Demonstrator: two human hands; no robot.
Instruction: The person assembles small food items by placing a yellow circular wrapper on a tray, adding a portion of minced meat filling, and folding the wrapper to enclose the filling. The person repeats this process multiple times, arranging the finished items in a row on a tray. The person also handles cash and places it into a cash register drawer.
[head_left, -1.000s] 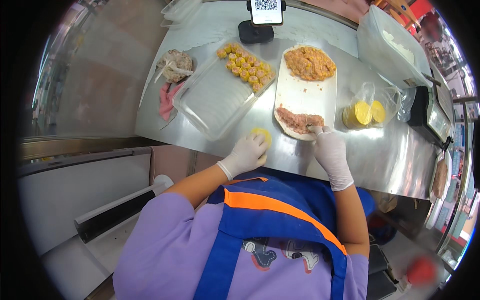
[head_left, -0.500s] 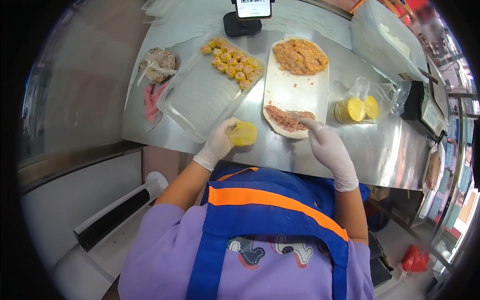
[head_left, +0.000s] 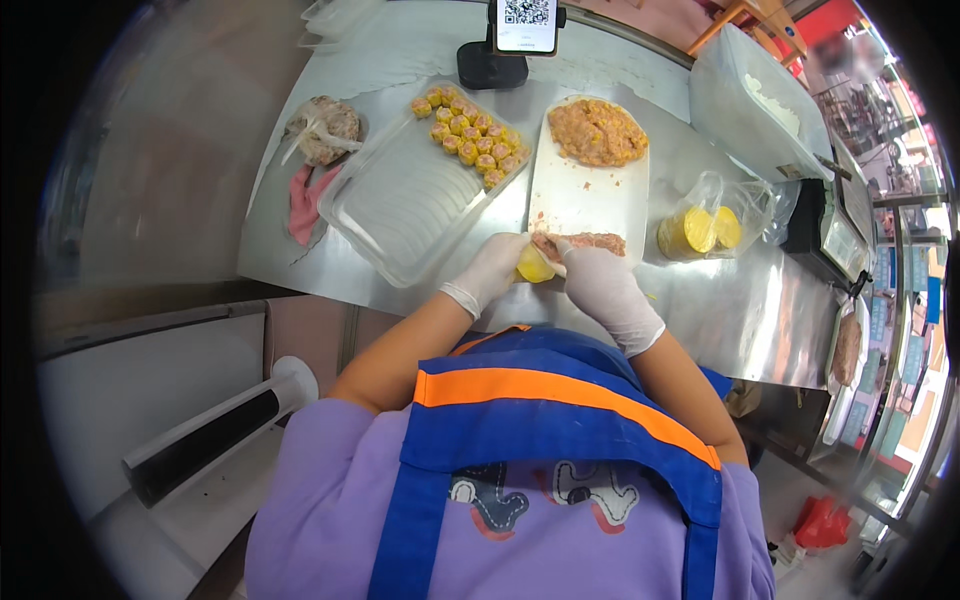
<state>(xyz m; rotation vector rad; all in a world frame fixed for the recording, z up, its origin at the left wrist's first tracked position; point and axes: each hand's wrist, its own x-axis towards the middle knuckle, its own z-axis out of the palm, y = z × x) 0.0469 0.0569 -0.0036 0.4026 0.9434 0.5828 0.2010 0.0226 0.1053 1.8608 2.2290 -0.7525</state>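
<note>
My gloved left hand (head_left: 494, 268) holds a round yellow dumpling wrapper (head_left: 535, 264) at the near end of a white tray (head_left: 578, 205). Close beside it, my gloved right hand (head_left: 606, 290) is closed, its fingertips at the wrapper and a strip of pinkish minced meat (head_left: 600, 242). Whatever the right hand grips is hidden by its fingers. At the tray's far end lies a mound of orange-tinged filling (head_left: 596, 132). Left of it, several open-topped yellow dumplings (head_left: 467, 128) sit in the far part of a clear plastic tray (head_left: 345, 215).
A bag of yellow wrappers (head_left: 690, 232) lies right of the white tray. Behind it stands a translucent bin (head_left: 735, 110) with white contents. A phone on a stand (head_left: 492, 68) is at the back. A tied bag (head_left: 325, 130) and pink cloth (head_left: 305, 205) lie left.
My left hand has carried the wrapper rightward to the white tray's near end. My right hand has moved left from the minced meat, and the two hands now meet at the wrapper.
</note>
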